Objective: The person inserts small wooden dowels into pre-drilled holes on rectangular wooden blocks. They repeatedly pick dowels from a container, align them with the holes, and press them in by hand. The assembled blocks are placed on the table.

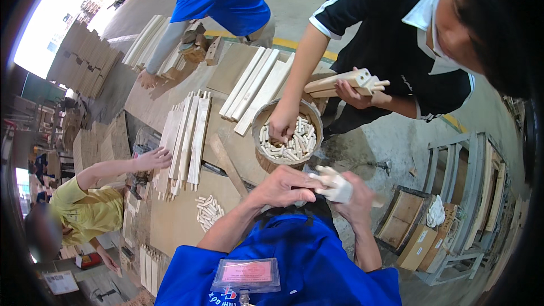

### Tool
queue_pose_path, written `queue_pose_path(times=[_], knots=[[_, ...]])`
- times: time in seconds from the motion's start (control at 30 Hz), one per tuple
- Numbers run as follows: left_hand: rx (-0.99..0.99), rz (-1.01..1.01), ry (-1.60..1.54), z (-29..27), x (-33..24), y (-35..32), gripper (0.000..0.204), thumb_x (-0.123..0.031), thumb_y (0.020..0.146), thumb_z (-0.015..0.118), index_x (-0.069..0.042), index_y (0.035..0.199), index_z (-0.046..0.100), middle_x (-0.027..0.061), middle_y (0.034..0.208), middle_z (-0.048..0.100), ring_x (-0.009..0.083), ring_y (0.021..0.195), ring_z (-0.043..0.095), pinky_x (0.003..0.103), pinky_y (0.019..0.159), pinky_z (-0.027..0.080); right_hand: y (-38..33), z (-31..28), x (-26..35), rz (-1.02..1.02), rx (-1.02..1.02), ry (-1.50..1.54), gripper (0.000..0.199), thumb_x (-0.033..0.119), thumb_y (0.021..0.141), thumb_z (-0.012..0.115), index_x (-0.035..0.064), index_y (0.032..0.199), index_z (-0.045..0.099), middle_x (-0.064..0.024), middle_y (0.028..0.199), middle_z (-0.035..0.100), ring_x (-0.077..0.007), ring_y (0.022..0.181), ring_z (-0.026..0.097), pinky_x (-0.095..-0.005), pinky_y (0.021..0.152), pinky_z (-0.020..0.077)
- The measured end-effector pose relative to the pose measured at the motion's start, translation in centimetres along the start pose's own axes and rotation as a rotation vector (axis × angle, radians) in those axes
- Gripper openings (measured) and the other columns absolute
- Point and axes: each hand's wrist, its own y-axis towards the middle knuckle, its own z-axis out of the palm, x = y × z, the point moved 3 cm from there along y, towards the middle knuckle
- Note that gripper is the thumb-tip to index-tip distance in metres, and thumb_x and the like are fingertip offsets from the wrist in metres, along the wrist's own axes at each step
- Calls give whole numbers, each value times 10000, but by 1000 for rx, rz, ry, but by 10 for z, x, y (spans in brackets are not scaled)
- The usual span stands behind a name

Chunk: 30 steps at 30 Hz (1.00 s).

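Near my chest, my right hand [356, 203] is wrapped round a pale wooden piece [338, 188], with dowel ends sticking out of its end toward my left hand. My left hand [283, 186] is closed, thumb and fingertips right at those dowel ends; whatever is between them is hidden. Just beyond stands a round tub [262, 114] of loose wooden dowels [304, 140]. A co-worker in a black shirt has one hand [281, 123] in the dowels and holds wooden pieces [340, 83] with dowels in the other hand.
Left of the tub, the work table [170, 215] bears wooden strips [185, 136], boards [258, 85], a flat stick [225, 161] and a dowel pile [208, 213]. Co-workers in yellow [93, 209] and blue [221, 0] reach over it. A metal rack [453, 255] and cardboard box [418, 245] stand at right.
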Motion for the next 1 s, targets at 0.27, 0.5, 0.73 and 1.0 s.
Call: queue_pose_path(times=[0.27, 0.5, 0.73, 1.0], knots=[[129, -205, 825, -41, 89, 51, 225, -134, 875, 681, -69, 1084, 735, 220, 931, 727, 375, 887, 715, 454, 801, 569, -93, -151, -124, 662, -875, 890, 584, 177, 914, 753, 28, 1411, 487, -111, 1168, 637, -253, 1098, 650, -454, 1071, 516], [269, -342, 938, -47, 140, 73, 217, -171, 843, 680, -52, 1021, 718, 243, 920, 710, 425, 884, 697, 507, 810, 552, -147, -129, -180, 439, -1123, 1499, 449, 355, 918, 712, 65, 1236, 582, -115, 1177, 641, -301, 1114, 619, -566, 1110, 430], [-33, -181, 858, -69, 72, 58, 191, -124, 919, 613, 4, 1051, 666, 209, 945, 693, 389, 889, 681, 475, 794, 540, -92, 30, -185, 951, -1016, 1686, 494, 334, 834, 747, 98, 1215, 540, -132, 1078, 665, -330, 1052, 646, -542, 943, 547], [-214, 136, 377, 19, -33, -13, 153, -17, 922, 636, -6, 1065, 691, 120, 899, 642, 270, 850, 641, 364, 761, 517, -73, 77, -159, 1029, -713, 1824, 340, 320, 780, 740, 28, 938, 667, -138, 917, 716, -331, 901, 685, -471, 910, 556]])
